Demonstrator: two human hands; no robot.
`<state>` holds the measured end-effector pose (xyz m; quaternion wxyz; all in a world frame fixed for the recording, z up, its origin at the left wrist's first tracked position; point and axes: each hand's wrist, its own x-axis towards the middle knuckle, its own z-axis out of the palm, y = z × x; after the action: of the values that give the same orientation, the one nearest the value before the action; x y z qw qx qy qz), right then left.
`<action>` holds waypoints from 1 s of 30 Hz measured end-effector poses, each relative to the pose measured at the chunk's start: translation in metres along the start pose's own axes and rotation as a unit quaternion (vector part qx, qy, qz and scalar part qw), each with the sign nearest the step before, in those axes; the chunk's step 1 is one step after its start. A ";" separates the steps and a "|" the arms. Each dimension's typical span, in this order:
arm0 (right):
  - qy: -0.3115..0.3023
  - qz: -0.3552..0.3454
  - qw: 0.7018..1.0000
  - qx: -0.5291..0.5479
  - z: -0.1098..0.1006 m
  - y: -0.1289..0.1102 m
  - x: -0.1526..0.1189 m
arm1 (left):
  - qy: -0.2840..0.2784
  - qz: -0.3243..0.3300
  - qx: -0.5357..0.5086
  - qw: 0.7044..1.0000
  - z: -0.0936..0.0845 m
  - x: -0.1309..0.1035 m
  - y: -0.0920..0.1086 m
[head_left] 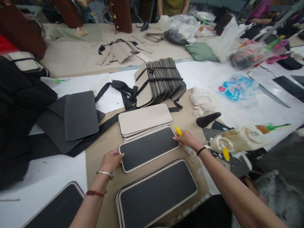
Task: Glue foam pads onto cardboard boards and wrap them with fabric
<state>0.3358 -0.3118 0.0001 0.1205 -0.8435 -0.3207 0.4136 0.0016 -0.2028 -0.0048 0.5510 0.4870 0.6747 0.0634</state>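
A rounded rectangular panel (pixel 148 148), black-faced with a beige border, is held level by both hands. My left hand (pixel 111 162) pinches its left end, thumb on top. My right hand (pixel 186 139) grips the right end and also has a small yellow tool (pixel 178 130) sticking up from its fingers; the rest of that tool is hidden. Just beyond the panel lies a short stack of beige boards (pixel 145 118). Nearer to me, similar black-faced panels (pixel 158 196) are stacked on the brown board (pixel 102 186). Another black panel (pixel 59 209) rests at lower left.
A strapped bundle of boards (pixel 161 80) stands beyond the stack. Dark sheets (pixel 80 115) and piled black material (pixel 16 126) occupy the left. On the right are a glue-smeared bottle (pixel 239 137), a black pointed object (pixel 208 119) and plastic bags (pixel 239 87). A person (pixel 173 8) is across the table.
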 end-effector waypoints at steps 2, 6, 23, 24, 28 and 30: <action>0.005 0.006 1.000 -0.005 0.000 -0.001 0.000 | -0.004 0.003 -0.001 1.000 0.001 0.000 0.000; 0.005 0.008 0.999 -0.032 0.000 -0.002 0.001 | -0.005 0.004 -0.008 1.000 0.002 0.001 0.001; -0.002 -0.027 0.996 -0.088 0.006 0.007 0.015 | -0.023 0.017 -0.126 0.992 -0.005 -0.001 -0.017; -0.001 -0.025 0.996 -0.082 0.005 0.006 0.015 | -0.017 0.016 -0.125 0.992 -0.004 0.000 -0.017; -0.008 -0.015 0.996 -0.084 0.004 0.002 0.012 | 0.006 0.008 -0.122 0.993 -0.002 0.002 -0.018; -0.006 -0.012 0.995 -0.096 0.004 0.001 0.012 | 0.013 0.004 -0.120 0.993 -0.001 0.002 -0.017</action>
<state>0.3388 -0.3051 -0.0103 0.0416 -0.8447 -0.3700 0.3845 -0.0092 -0.2101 -0.0164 0.5963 0.4193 0.6674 0.1524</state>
